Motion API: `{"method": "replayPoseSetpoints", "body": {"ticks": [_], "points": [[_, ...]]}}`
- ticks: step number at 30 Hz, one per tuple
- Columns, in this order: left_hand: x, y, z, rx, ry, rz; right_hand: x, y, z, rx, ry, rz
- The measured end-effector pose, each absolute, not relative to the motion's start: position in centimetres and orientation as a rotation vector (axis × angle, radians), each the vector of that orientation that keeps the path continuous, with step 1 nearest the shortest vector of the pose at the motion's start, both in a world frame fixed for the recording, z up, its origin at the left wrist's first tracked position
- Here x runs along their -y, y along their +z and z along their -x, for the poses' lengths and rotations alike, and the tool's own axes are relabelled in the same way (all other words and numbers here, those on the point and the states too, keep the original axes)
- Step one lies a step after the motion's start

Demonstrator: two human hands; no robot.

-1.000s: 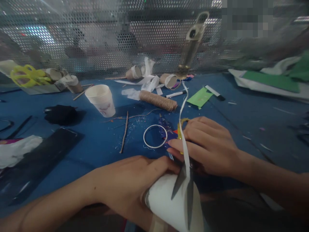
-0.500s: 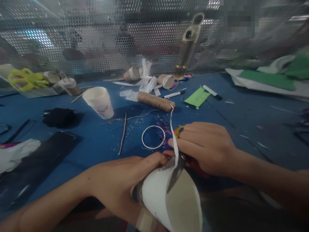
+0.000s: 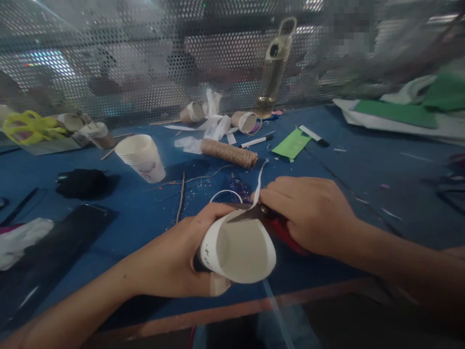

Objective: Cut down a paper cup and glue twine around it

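Note:
My left hand (image 3: 181, 252) is wrapped round a white paper cup (image 3: 247, 252), whose open mouth tilts toward me. A bandage strip covers part of the thumb. My right hand (image 3: 305, 213) grips scissors (image 3: 281, 230) with red on the handle; the blades lie at the cup's far edge. From that edge a thin curled paper strip (image 3: 258, 186) rises, still joined to the cup. Behind the cup, a white ring (image 3: 225, 192) lies partly hidden, beside a dark blue tool (image 3: 238, 185) that I cannot make out.
A twine roll (image 3: 228, 153), a marker (image 3: 256, 140) and a green paper piece (image 3: 291, 144) lie beyond my hands. Stacked paper cups (image 3: 141, 157) stand left, near a twig (image 3: 180, 198). A tall bottle (image 3: 274, 72) stands by the perforated metal screen (image 3: 138, 63). Yellow scissors (image 3: 31, 127) rest far left.
The cup has moved up and away from me and turned, its mouth now facing me more. The scissors have swung round to its far edge, and the strip now covers less of the view.

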State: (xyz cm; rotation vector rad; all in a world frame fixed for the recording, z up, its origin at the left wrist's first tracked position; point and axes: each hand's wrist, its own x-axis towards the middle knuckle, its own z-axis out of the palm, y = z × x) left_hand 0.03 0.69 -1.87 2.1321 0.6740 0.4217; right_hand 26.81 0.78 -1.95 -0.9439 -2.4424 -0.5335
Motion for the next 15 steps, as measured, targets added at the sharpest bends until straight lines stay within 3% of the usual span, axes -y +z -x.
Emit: {"method": "replayPoseSetpoints", "body": {"ticks": [15], "points": [[-1.61,-2.87,0.17,-0.317,0.381,-2.116,-0.36,-1.64,-26.92,2.501,-0.477,0.86]]}}
